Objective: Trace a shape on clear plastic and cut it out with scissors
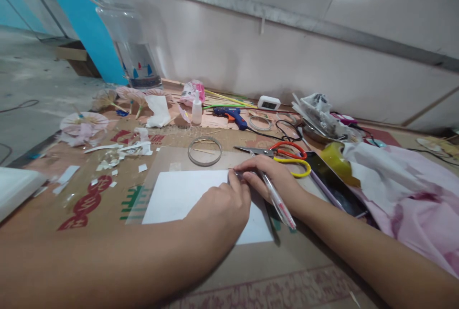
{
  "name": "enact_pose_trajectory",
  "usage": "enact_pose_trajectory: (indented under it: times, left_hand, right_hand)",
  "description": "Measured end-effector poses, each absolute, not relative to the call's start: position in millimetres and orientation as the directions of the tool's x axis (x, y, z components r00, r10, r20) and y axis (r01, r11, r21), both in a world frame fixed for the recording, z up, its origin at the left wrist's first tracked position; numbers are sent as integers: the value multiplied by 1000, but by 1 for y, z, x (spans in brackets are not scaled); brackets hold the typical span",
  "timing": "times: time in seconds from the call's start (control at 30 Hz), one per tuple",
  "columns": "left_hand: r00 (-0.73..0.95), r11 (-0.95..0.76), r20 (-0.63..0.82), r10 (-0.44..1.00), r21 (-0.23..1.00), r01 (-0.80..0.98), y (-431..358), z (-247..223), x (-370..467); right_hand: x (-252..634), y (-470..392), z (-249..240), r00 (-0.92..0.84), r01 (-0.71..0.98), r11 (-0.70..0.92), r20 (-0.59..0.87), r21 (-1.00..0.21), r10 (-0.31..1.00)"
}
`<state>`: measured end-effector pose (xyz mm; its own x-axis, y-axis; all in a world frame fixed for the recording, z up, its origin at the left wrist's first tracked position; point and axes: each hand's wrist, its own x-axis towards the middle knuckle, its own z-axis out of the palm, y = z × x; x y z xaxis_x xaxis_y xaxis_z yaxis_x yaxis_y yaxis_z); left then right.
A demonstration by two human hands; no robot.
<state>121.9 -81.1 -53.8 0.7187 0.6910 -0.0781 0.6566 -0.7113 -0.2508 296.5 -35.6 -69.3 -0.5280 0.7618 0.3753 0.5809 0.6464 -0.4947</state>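
A white sheet of paper (175, 194) lies flat on a clear sheet over printed cardboard. My left hand (222, 208) rests on the paper with its fingers closed and pointing down at the top edge; what they pinch, if anything, is hidden. My right hand (270, 177) meets it there, fingertips touching or nearly so. A clear pen (278, 199) with a reddish refill lies slanted in the right hand, its tip pointing away from the paper. Just beyond are scissors (276, 151) with red and yellow handles and a grey ring (204, 151).
Behind stand a glue bottle (197, 109), a blue glue gun (229, 116) and a large water bottle (132, 41). Paper scraps (114, 156) and small paper umbrellas (84, 125) are at left. At right lie a phone (335, 182), yellow tape (337, 158) and pink cloth (412, 204).
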Motion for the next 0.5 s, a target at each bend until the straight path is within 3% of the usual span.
enact_pose_trajectory:
  times: [0.5]
  left_hand:
    - [713, -674, 62, 699, -275, 685, -84, -60, 120]
  right_hand:
    - [296, -36, -69, -519, 581, 639, 375, -503, 768]
